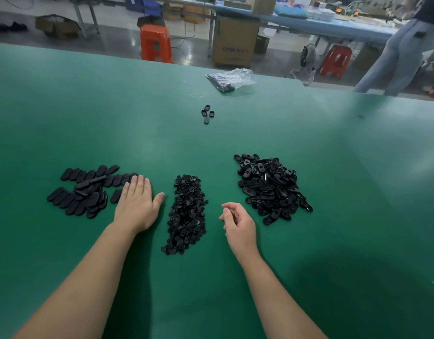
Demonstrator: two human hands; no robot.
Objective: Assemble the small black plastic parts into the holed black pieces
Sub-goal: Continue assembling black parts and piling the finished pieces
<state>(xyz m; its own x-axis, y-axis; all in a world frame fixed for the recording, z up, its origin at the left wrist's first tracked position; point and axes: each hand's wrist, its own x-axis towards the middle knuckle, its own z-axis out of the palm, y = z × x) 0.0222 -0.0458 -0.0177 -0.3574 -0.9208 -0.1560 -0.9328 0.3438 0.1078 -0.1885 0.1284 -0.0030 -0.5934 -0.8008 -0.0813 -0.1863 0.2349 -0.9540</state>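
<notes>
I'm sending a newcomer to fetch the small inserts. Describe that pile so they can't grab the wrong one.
On the green table, three black heaps lie near the person's hands. Take the middle one, the pile of small black plastic parts, between the left hand and right hand. Its pieces are tiny and knobbly, unlike the larger oval pieces either side.

Left hand [137, 206]: mine, bare, no glove, no ring I can see.
Right hand [238, 225]: bare too, nothing worn on it.
Wrists: no watch or band.
Forearms: uncovered right to the frame's bottom edge, no sleeve showing.
</notes>
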